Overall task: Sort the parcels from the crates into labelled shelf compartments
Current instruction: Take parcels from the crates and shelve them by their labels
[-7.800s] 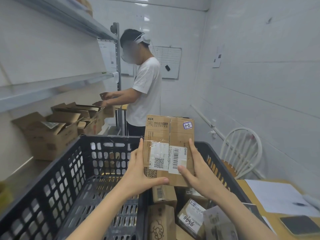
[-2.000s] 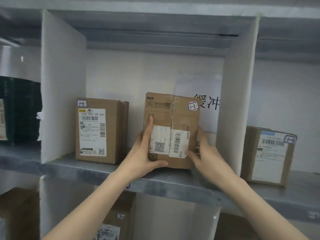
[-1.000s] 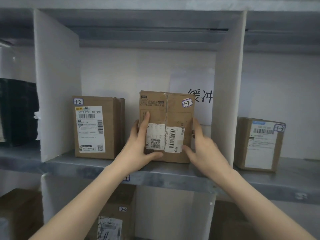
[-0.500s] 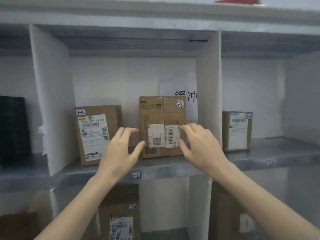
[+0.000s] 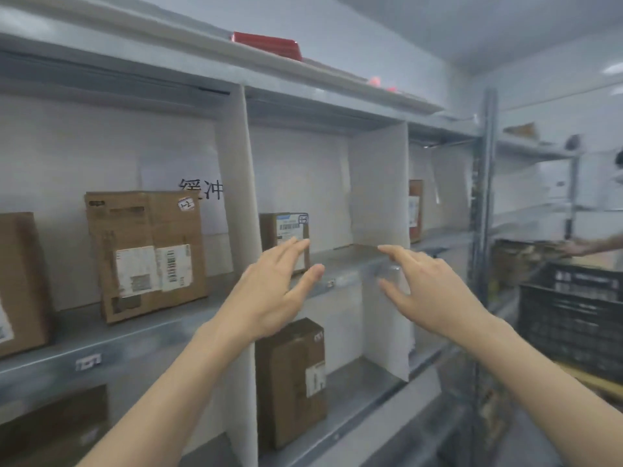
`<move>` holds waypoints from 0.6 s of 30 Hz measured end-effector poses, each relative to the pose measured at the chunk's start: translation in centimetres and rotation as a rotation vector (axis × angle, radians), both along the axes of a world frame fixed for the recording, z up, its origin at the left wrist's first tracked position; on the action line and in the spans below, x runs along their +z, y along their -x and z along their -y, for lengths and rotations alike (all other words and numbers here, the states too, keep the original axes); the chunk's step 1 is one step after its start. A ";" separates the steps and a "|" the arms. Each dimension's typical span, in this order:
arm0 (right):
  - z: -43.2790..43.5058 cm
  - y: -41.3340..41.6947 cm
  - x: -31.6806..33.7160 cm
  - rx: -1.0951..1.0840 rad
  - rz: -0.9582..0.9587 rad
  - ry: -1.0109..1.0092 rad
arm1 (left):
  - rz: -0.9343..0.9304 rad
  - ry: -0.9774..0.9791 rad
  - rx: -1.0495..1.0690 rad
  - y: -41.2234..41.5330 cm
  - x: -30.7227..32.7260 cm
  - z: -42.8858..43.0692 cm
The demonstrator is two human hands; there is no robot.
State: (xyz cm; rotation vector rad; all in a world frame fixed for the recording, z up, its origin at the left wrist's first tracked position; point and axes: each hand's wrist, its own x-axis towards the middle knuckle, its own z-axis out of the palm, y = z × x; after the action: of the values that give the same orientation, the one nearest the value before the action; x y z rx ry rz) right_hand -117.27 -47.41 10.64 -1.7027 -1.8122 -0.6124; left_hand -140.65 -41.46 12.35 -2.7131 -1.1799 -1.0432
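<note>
The cardboard parcel [image 5: 148, 254] with white shipping labels and a small "1-2" sticker stands upright on the grey metal shelf [image 5: 141, 342], in the compartment left of a white divider [image 5: 236, 183]. Another brown parcel [image 5: 20, 284] stands at its left, cut off by the frame edge. My left hand [image 5: 273, 291] and my right hand [image 5: 428, 291] float in front of the shelf, right of that parcel, both empty with fingers spread. A small parcel [image 5: 286, 237] sits in the compartment behind my left hand.
A brown parcel [image 5: 291, 382] stands on the lower shelf. A black plastic crate [image 5: 573, 318] is at the right, past a metal upright [image 5: 482, 230]. Another person's hand [image 5: 586, 246] reaches in at the far right. A red object [image 5: 266, 45] lies on the top shelf.
Both hands have let go of the parcel, which stays on the shelf. My view has swung to the right and my hands have moved right with it, away from the parcel.
</note>
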 end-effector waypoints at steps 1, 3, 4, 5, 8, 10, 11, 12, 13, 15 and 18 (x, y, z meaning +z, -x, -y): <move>1.3 -2.2 -0.1 -0.065 0.005 0.044 | -0.013 0.039 -0.024 -2.4 -0.1 0.0; 3.8 -6.7 -0.5 -0.157 -0.016 0.110 | -0.063 0.105 -0.076 -7.3 -0.3 0.1; 5.0 -8.9 -0.6 -0.194 -0.035 0.136 | -0.101 0.125 -0.102 -9.9 -0.5 0.2; 6.2 -11.3 -0.8 -0.232 -0.048 0.156 | -0.139 0.138 -0.132 -12.7 -0.8 0.4; 9.6 -18.6 -1.4 -0.355 -0.056 0.185 | -0.215 0.145 -0.236 -21.7 -1.8 0.8; 11.6 -23.8 -2.0 -0.424 -0.069 0.214 | -0.247 0.156 -0.299 -28.5 -2.8 1.2; 12.6 -26.5 -2.3 -0.455 -0.075 0.223 | -0.259 0.165 -0.329 -31.9 -3.2 1.4; 13.6 -29.2 -2.6 -0.488 -0.081 0.227 | -0.272 0.171 -0.357 -35.3 -3.6 1.7; 14.5 -31.8 -2.8 -0.523 -0.093 0.236 | -0.287 0.176 -0.380 -38.5 -4.0 2.0; 16.2 -36.9 -3.5 -0.594 -0.114 0.268 | -0.310 0.184 -0.420 -44.4 -4.8 2.8; 18.3 -43.4 -4.2 -0.678 -0.146 0.328 | -0.347 0.192 -0.482 -51.9 -5.7 3.4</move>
State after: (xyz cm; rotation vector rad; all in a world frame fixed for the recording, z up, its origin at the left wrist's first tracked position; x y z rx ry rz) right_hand -73.82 -65.66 6.42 -2.5404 -1.2574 -0.4442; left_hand -88.73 -44.83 6.60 -3.2418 -0.6152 -0.4477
